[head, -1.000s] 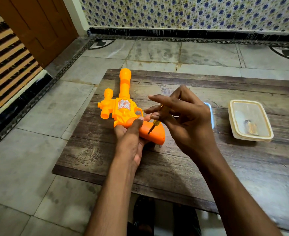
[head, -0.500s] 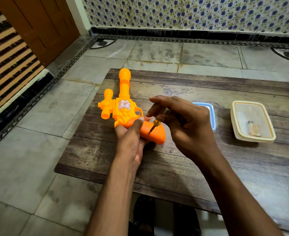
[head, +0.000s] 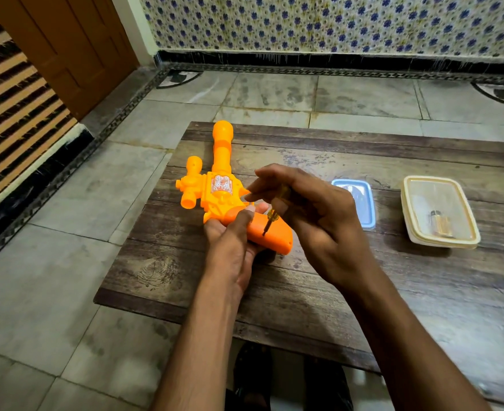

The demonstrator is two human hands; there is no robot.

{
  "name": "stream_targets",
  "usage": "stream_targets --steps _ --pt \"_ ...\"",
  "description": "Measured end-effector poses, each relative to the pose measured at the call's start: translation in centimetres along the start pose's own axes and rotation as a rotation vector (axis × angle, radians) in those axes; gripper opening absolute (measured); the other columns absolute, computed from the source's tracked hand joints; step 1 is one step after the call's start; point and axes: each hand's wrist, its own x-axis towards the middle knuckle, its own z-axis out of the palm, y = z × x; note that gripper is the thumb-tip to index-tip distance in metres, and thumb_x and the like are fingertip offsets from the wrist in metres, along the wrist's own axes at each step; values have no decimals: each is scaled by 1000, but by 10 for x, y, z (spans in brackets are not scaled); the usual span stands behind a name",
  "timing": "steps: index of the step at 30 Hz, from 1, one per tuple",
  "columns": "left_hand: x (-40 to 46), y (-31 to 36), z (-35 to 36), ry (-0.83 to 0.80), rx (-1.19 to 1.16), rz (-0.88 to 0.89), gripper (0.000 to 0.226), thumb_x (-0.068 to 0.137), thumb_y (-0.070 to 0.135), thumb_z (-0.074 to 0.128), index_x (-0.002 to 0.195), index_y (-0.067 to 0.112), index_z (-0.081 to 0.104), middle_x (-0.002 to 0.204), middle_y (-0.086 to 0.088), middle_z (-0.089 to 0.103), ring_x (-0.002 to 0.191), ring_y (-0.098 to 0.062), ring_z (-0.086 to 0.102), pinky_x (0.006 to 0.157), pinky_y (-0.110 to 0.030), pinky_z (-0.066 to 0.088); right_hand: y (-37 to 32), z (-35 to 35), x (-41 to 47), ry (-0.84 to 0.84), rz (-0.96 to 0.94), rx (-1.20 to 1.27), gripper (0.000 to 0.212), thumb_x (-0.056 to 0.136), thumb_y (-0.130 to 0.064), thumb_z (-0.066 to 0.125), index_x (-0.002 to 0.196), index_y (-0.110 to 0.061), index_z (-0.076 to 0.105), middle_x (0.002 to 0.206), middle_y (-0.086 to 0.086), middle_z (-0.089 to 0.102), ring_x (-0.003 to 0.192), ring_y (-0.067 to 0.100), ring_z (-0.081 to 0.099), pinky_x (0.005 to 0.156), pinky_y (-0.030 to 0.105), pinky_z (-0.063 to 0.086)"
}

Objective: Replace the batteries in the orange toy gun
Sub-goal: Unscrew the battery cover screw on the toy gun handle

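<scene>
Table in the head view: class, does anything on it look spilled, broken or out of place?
Nothing stands out. The left hand holds the orange toy gun, the right hand works a small screwdriver at its grip, and two containers sit flat on the table.

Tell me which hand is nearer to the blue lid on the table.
Right. The right hand, gripping the screwdriver, sits just left of the blue lid and overlaps its edge in view. The left hand grips the toy gun farther left.
</scene>
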Motion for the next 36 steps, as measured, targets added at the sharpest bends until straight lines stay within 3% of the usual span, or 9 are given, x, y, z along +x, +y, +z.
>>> stream_targets --steps 2,4,8,14,17,24,29,31,36 --pt "-2 0 1 -5 -5 -4 41 92 0 61 130 11 48 90 -9 75 92 -35 69 65 -56 59 1 2 3 65 -31 -84 30 98 3 58 127 3 65 109 17 58 102 27 71 90 39 57" --pt "-3 1 2 -8 -6 6 43 92 -1 61 132 8 47 83 -5 77 93 -34 71 75 -64 56 2 2 4 120 -49 -126 31 95 6 60 125 2 67 100 19 53 97 22 72 87 31 58" --pt "0 1 1 -9 -3 -7 40 97 -1 56 136 5 45 79 -3 78 80 -24 74 75 -64 55 3 0 4 146 -77 -139 35 93 12 61 126 2 67 99 15 63 98 17 74 83 35 61" --pt "3 -1 -1 -12 4 -8 47 94 -1 59 138 5 44 88 -10 78 106 -40 70 79 -69 54 1 -2 1 123 -28 -172 34 92 12 54 122 -1 66 102 8 73 103 19 73 86 44 60" --pt "3 0 0 -6 -15 -4 48 92 -4 61 137 2 46 93 -15 76 106 -43 69 80 -73 51 0 -2 -1 97 -17 -130 27 94 9 57 118 2 67 101 10 73 102 24 73 83 48 58" --pt "3 -5 -2 45 23 -7 45 95 1 59 137 7 45 123 -24 67 110 -43 67 75 -64 56 1 7 2 190 -73 -206 32 90 8 71 120 -1 71 95 16 56 91 16 73 75 36 61" --pt "3 -4 -2 -2 -17 8 43 96 1 58 137 4 43 87 -7 77 85 -28 73 66 -50 60 -1 5 1 173 -87 -192 46 88 18 65 130 -1 64 101 14 68 101 10 73 85 25 59" --pt "3 -4 -3 -23 -26 12 44 97 0 57 138 3 43 86 -6 77 83 -26 74 63 -47 61 -2 7 1 151 -85 -196 49 89 19 62 133 -2 61 104 11 71 102 10 72 89 24 58" --pt "5 -3 -2 -34 -54 2 38 96 -2 57 133 3 48 85 -8 78 78 -25 75 65 -48 61 0 6 -1 106 -27 -115 43 90 21 54 128 4 62 100 11 69 98 26 71 84 44 58"
